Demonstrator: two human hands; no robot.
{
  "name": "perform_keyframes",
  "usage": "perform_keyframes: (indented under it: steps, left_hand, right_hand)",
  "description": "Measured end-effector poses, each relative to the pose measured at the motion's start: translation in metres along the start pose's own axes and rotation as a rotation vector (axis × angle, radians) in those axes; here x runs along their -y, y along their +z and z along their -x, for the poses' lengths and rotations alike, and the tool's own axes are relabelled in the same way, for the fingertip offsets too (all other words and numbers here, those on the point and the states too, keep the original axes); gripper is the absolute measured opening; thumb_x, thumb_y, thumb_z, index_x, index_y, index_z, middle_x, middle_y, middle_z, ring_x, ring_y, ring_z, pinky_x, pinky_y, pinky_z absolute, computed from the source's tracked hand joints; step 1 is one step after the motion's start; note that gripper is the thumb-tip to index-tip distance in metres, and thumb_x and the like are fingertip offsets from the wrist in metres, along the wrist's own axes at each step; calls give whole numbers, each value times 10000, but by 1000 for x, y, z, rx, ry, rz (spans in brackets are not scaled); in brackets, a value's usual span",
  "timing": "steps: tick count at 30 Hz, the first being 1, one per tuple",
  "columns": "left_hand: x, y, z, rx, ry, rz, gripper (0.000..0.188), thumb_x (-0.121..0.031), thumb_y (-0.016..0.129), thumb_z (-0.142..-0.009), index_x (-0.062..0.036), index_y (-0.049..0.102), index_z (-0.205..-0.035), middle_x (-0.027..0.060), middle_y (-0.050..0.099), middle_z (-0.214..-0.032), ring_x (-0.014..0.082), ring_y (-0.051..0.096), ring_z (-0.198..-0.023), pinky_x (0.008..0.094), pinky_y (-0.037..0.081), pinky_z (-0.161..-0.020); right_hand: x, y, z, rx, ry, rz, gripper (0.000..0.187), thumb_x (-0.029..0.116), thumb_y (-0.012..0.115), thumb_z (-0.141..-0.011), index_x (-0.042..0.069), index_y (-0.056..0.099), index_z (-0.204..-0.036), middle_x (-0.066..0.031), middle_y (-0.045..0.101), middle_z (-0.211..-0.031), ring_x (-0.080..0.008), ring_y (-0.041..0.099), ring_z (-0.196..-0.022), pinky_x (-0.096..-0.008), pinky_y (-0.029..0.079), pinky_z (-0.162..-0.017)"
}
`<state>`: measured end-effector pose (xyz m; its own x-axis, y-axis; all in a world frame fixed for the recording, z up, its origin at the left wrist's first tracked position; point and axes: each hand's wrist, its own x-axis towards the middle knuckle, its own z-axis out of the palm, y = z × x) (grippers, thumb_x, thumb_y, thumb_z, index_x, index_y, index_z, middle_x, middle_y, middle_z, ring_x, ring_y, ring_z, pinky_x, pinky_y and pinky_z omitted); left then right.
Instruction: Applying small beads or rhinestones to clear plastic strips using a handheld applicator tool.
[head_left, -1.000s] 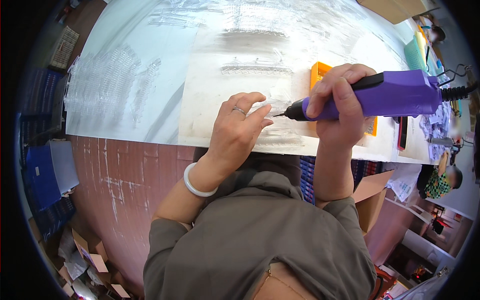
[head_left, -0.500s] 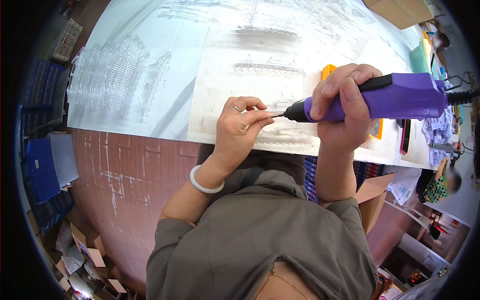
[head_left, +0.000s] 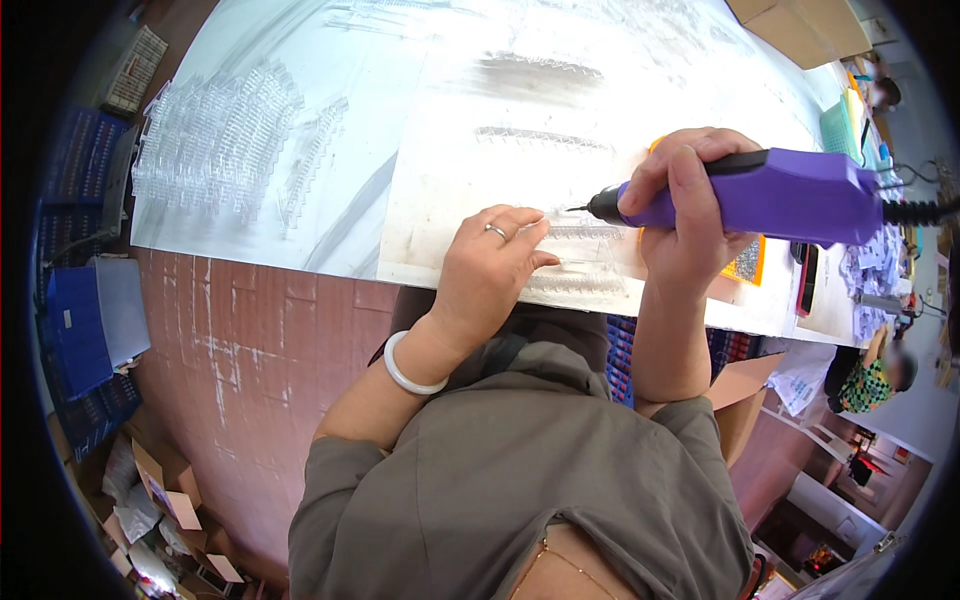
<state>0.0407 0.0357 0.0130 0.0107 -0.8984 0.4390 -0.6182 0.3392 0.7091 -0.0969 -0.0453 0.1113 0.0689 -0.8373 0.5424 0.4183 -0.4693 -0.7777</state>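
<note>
My right hand (head_left: 690, 200) is wrapped around a purple electric screwdriver (head_left: 790, 195) with a black nose. Its thin bit (head_left: 577, 209) points left, free of contact, just above the board and short of my left fingers. My left hand (head_left: 497, 250), with a ring and a white bangle, is low over the pale work board (head_left: 430, 200); its thumb and forefinger are apart. Beside those fingertips lies a clear toothed plastic strip (head_left: 585, 233). Whether they touch it is hard to see. A similar clear strip (head_left: 540, 137) lies farther up the board.
Many clear strips (head_left: 220, 150) cover the table's left part. Right of my right hand is an orange tray (head_left: 758, 262) of small metal pieces, then a dark phone-like object (head_left: 806, 280). A cardboard box (head_left: 800, 30) stands far right. Another person (head_left: 875, 380) sits at the right.
My left thumb and forefinger have come apart from their pinch at the bit. The screwdriver has drawn back slightly to the right, and its bit stands free.
</note>
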Motion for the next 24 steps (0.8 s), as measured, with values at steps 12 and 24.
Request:
perform_keyframes:
  steps: [12,24]
  left_hand:
    - [5,3,3,80,189,-187,339,-137,756,-749,8,664,-1042,106,659,-1131,282,603,-1065,386,496,-887]
    - [7,2,3,86,151,-158,330,-124,753,-758,-12,670,-1057,88,659,-1141,271,601,-1073,377,491,-890]
  right_hand:
    - [-21,-5,5,34,76,129,87,-77,627,-855,-6,583,-878,-87,641,-721,-125,655,-582,-210,502,-499]
    - [-27,-5,6,72,93,166,90,-90,627,-841,-11,589,-863,-78,636,-718,-121,652,-581,-227,516,-509]
